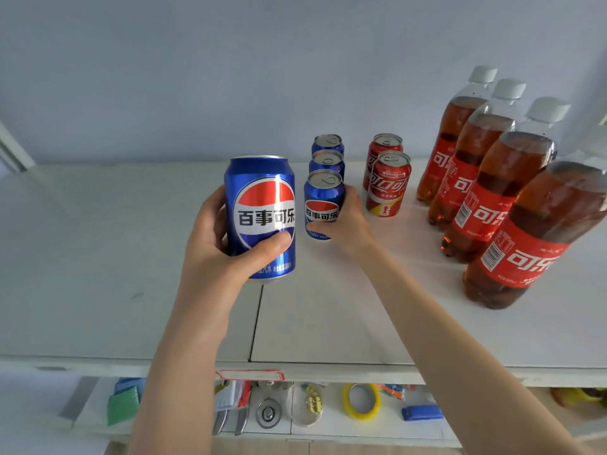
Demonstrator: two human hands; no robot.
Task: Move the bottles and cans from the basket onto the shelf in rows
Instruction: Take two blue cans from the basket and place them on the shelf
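At the bottom of the frame a lower shelf holds oddments, a yellow tape ring (361, 401) among them, and above it runs the flat white shelf top (131, 257). Nearest over that, centre-left, the left hand (213, 254) is wrapped round a blue metal cola can (261, 215), thumb across the logo, and seems to hold it clear of the surface. Just right of it, the right hand (345, 221) cups the front blue can (323, 201) of a row, fingers curled about its lower half as it stands upright. Two more blue cans (326, 161) line up behind it toward the wall. A pair of red metal cans (389, 182) forms the next row, and four red-labelled plastic cola bottles (512, 231) file away at far right. The basket is out of sight. I'd say the held can belongs in front of the blue row: steady the front one, then set the new can down upright, square with the line, without knocking it.
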